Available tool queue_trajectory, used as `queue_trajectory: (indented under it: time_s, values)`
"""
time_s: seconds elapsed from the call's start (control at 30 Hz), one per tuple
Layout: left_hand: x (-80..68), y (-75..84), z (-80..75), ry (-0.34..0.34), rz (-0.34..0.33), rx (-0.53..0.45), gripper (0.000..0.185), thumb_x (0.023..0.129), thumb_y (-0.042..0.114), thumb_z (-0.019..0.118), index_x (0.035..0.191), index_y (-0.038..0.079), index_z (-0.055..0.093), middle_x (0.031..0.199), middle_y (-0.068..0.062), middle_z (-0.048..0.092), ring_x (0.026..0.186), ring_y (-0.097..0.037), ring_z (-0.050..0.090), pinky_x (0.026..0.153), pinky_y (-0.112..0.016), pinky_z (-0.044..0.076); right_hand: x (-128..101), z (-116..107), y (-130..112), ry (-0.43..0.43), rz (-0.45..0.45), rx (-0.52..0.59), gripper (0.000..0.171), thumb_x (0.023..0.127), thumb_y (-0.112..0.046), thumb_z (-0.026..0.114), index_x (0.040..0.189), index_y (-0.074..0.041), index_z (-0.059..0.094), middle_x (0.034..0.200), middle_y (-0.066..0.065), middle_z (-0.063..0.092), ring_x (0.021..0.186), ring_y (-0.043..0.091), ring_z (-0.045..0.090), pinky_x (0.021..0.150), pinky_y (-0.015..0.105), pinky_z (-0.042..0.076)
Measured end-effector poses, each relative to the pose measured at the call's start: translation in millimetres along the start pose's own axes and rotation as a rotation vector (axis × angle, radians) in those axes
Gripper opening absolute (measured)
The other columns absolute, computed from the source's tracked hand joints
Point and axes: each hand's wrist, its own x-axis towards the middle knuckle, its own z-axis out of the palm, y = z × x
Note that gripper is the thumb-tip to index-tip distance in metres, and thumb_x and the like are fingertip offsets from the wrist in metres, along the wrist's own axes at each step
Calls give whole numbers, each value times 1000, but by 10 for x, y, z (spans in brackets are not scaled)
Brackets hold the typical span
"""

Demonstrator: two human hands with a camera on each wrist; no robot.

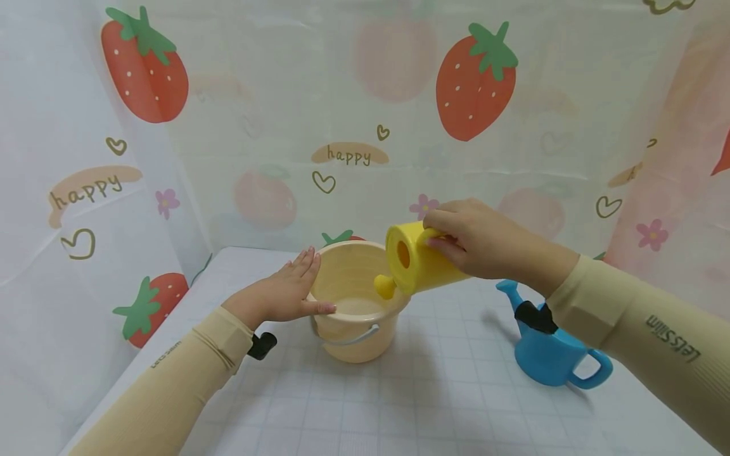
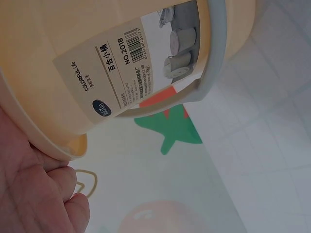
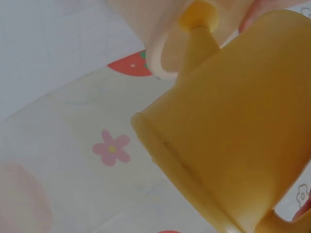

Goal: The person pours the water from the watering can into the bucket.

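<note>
Yellow can (image 1: 426,271), gripped in right hand (image 1: 476,237) and tipped towards the bucket (image 1: 360,353), with left hand (image 1: 282,294) straight-fingered on the rim (image 1: 371,316): apparently mid-pour, next needing a steady tilt.

head view looks down; 2 close wrist views share the bucket (image 1: 365,352).

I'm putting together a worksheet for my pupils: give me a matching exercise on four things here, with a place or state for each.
1. yellow watering can
2. blue watering can
3. bucket
4. left hand

A. on the table, right of the bucket
B. resting on the bucket's rim
C. tilted in the right hand
D. bears a printed label

Pairs: 1-C; 2-A; 3-D; 4-B
</note>
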Motion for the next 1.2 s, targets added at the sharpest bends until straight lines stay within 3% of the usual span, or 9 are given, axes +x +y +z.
queue_trajectory:
  time_s: [0.3,0.5,1.2]
  values:
    - [13,-13,11,5,0,0,114,74,81,31,144,-4,0,150,-20,-8,139,-30,-5,111,-46,8,36,-32,37,40,-119,-36,13,82,-10,68,85,-9,55,76,1,57,72,16,52,68,29,47]
    - [3,-5,3,10,5,-6,113,76,78,35,144,-5,1,150,-21,-8,139,-31,-6,111,-47,8,39,-37,40,28,-113,-43,13,81,-11,69,87,-11,58,81,1,61,78,17,55,77,38,45]
    - [-15,3,-2,14,9,-15,113,75,80,32,144,-4,1,150,-20,-8,139,-31,-5,111,-46,8,15,-57,34,0,-165,-132,15,80,-15,70,90,-13,58,85,1,60,84,18,53,75,37,40]
